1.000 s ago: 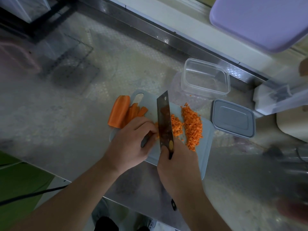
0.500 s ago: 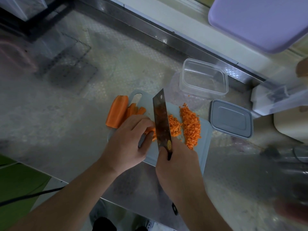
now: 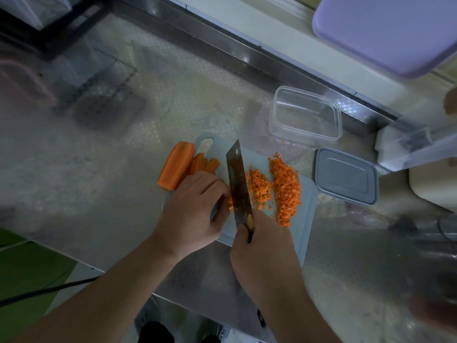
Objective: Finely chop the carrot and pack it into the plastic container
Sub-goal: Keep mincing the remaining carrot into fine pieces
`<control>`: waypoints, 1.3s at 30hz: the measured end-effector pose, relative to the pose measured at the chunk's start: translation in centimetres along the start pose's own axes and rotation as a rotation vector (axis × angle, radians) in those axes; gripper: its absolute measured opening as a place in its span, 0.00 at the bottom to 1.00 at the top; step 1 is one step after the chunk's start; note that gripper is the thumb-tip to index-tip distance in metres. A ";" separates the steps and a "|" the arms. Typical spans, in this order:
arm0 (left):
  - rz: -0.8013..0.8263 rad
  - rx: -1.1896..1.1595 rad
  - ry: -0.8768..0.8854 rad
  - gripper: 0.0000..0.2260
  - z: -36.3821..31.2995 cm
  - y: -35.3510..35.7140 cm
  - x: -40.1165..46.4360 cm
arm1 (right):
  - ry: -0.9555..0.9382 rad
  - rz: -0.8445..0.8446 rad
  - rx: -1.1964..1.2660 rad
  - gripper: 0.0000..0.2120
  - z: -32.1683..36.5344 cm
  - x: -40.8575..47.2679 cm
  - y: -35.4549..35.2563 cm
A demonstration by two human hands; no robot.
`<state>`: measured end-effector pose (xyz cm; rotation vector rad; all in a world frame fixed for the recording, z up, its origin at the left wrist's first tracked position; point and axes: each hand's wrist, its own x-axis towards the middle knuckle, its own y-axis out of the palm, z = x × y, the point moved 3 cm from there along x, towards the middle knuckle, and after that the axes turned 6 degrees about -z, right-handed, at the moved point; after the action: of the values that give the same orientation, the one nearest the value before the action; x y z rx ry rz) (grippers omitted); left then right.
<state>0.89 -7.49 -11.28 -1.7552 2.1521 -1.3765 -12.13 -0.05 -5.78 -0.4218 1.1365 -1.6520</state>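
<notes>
A pale blue cutting board (image 3: 306, 219) lies on the steel counter. My right hand (image 3: 264, 253) grips the handle of a cleaver (image 3: 238, 184), its blade edge down on the board. My left hand (image 3: 193, 211) curls its fingers over carrot strips (image 3: 230, 201) right beside the blade. A large carrot half (image 3: 175, 164) and thinner sticks (image 3: 202, 163) lie at the board's far left. Two piles of finely chopped carrot (image 3: 284, 186) sit to the right of the blade. The clear plastic container (image 3: 305, 112) stands empty beyond the board.
The container's grey lid (image 3: 346, 175) lies right of the board. A lilac board (image 3: 385, 28) hangs over the back ledge. A white appliance (image 3: 410, 147) and a cream object (image 3: 432, 184) crowd the right. A black cable (image 3: 44, 292) runs below the counter's front edge.
The cleaver has gone up and come down again beside my left fingers in a chopping stroke. My left hand has stayed on the carrot strips.
</notes>
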 end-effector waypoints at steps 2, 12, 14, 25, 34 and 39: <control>0.006 0.005 -0.002 0.02 0.0 0.0 0.0 | 0.013 0.016 -0.010 0.11 0.0 0.0 0.1; 0.015 -0.014 -0.010 0.04 0.0 -0.1 0.1 | 0.025 0.040 -0.031 0.11 0.3 1.0 1.0; 0.041 -0.018 -0.004 0.03 0.1 -0.1 0.1 | 0.003 0.000 -0.005 0.13 0.1 0.9 1.2; 0.043 -0.062 -0.010 0.03 1.0 -0.3 -0.7 | -0.053 -0.056 0.080 0.10 -0.2 0.2 0.2; 0.039 -0.058 0.002 0.03 1.0 -0.3 -0.6 | -0.003 -0.008 0.009 0.12 0.6 0.2 0.1; 0.034 -0.073 -0.009 0.04 1.0 -0.4 -0.5 | 0.045 0.051 -0.012 0.07 1.1 0.2 0.7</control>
<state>1.86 -7.70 -11.87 -1.7365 2.2440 -1.2968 -11.04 -0.74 -5.92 -0.3622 1.1812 -1.6183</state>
